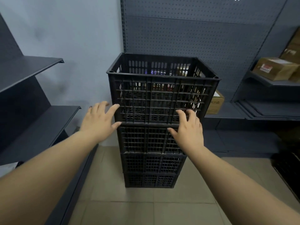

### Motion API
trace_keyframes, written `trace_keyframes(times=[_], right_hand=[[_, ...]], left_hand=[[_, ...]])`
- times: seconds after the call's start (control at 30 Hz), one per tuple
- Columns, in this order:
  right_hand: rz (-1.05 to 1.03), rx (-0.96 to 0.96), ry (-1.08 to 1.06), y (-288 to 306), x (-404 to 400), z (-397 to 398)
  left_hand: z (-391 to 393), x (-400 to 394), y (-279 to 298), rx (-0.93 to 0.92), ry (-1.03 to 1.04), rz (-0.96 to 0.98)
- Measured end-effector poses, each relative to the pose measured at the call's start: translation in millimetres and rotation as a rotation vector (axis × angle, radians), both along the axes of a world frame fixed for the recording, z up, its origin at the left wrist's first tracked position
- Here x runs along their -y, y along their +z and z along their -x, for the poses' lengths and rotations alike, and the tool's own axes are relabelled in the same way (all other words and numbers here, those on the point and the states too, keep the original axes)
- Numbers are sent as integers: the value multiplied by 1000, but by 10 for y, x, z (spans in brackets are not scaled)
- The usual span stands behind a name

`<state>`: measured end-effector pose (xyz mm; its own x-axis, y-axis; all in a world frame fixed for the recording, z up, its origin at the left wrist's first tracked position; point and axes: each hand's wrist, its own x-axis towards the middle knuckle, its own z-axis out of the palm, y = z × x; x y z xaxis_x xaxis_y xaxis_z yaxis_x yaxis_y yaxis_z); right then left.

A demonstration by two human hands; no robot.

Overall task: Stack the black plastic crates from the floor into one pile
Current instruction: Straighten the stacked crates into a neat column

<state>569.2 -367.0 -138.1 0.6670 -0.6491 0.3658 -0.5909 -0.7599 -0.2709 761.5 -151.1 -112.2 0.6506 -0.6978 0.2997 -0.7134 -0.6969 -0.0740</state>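
Observation:
A pile of several black plastic crates (151, 140) stands on the tiled floor in front of me. The top crate (162, 88) is open and its latticed front wall faces me. My left hand (99, 120) hovers at the lower left corner of the top crate, fingers spread, fingertips near or touching the wall. My right hand (188, 129) is in front of the lower right part of the same crate, fingers apart and slightly curled. Neither hand holds anything.
Dark metal shelves (37, 69) jut out on the left. A pegboard panel (194, 30) stands behind the pile. Cardboard boxes (276, 69) sit on shelves at the right, and one box (215, 103) rests behind the pile. Another dark crate edge (289, 169) shows at the far right.

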Motion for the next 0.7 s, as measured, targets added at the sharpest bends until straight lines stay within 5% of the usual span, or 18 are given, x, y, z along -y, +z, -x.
trace_keyframes(times=[0.37,0.7], right_hand=[[-80,75,22,-815,-626,229],[131,91,0,-1428,4,-739]], left_hand=[[263,-726,-935,-170,61,17],[-771,-12,-1441,-289,-22,213]])
